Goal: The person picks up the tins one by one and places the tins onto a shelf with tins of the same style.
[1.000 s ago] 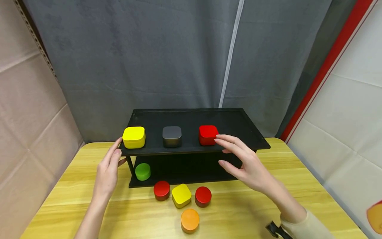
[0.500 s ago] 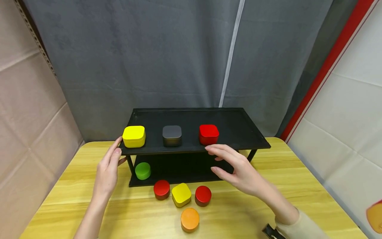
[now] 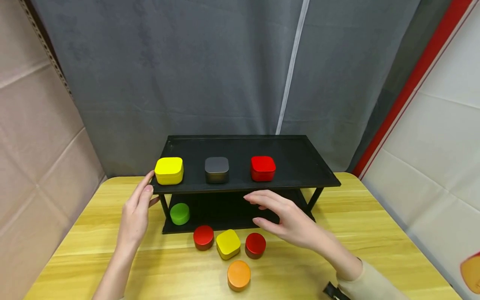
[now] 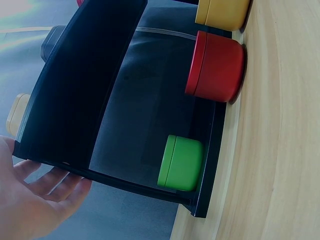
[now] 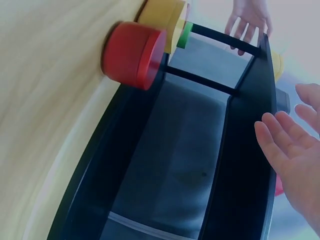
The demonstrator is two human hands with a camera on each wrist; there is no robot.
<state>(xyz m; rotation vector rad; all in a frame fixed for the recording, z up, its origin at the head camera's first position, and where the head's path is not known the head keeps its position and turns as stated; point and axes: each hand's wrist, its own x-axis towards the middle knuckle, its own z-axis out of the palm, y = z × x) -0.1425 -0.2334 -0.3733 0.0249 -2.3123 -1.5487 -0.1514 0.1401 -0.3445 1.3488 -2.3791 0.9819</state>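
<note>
While the left hand (image 3: pixel 133 212) pinches the left end of the black shelf (image 3: pixel 240 150) in the head view, presumably to steady it, the right hand (image 3: pixel 286 214) hangs relaxed right of centre, thumb and fingers wide apart, holding nothing. Across mid-frame, the yellow box (image 3: pixel 169 171), grey box (image 3: pixel 216 170) and red box (image 3: pixel 263 169) line the front of the shelf's upper tier, well apart, which probably keeps each within easy grasp. Below them, the green tin (image 3: pixel 180 214) sits at the lower tier's left end; two red tins (image 3: pixel 256 246), a yellow block (image 3: pixel 228 244) and an orange tin (image 3: pixel 238 276) cluster at lower centre on the wooden table (image 3: pixel 56 266), handy for either hand. From the left wrist, the left fingers lie along the shelf's end at lower left, a corner hold that seems meant to brace rather than lift. From the right wrist, the loosely extended right fingers overlap the upper tier at the right edge, though in that washed-out view I cannot tell whether they touch it.
</note>
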